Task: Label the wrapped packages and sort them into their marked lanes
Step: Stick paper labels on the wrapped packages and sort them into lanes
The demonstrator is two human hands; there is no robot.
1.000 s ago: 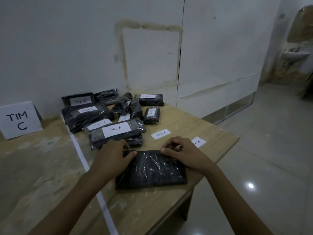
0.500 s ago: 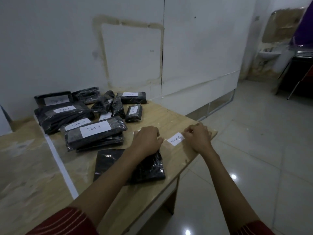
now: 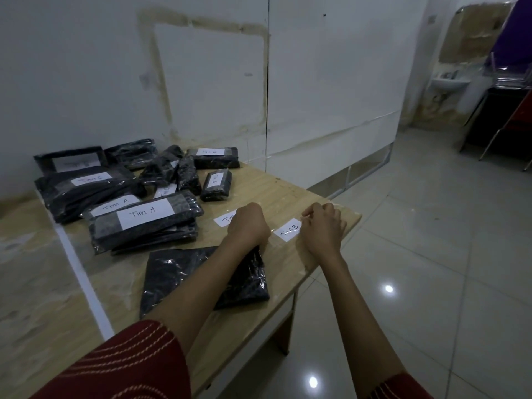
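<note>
1. Where a white strip [image 3: 77, 263] runs from the wall toward the near edge of the bench [image 3: 273, 194], labelled packages lie heaped just to its right, against the far edge.
2. A package marked TIM C [image 3: 86, 185] lies far left in that heap. A package marked TIM A [image 3: 144, 217] sits on top, nearer me.
3. Smaller wrapped packages [image 3: 216, 184] lie scattered behind them, toward the wall.
4. An unlabelled black package [image 3: 178, 275] lies flat near the bench's near edge, and the left forearm crosses over its right part.
5. The left hand [image 3: 249, 226] is curled into a fist resting on the bench just beyond that package. It covers the right end of a loose paper label [image 3: 226, 219]. Its fingers are tucked under, so I cannot tell whether they hold anything.
6. A loose label reading TIM B [image 3: 288, 230] lies flat between the two hands, close to the bench's right corner.
7. The right hand [image 3: 324, 226] is apart from the left, its curled fingers meeting at the right end of that label. I cannot tell whether they pinch it.
8. A wall sink [image 3: 449, 82] and a dark chair [image 3: 503, 116] stand beyond the bench, far right.
</note>
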